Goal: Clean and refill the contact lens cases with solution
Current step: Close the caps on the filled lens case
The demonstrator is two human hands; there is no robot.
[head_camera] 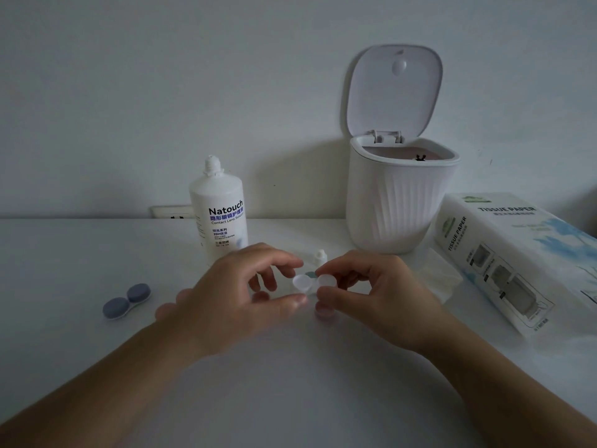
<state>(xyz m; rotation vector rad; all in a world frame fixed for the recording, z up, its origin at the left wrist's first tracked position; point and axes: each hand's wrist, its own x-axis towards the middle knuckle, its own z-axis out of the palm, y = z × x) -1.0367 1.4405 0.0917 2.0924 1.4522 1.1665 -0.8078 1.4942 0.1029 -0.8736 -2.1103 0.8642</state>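
While my left hand (245,286) and right hand (365,292) pinch the open white lens case (311,283), the grey case (126,301) lies capped. I judge the uncapped solution bottle (219,211) waits for refilling.

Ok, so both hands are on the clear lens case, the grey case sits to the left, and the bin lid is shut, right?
Not quite: the head view shows the bin lid standing open. The rest holds: left hand and right hand both hold the clear lens case, and the grey case lies to the left.
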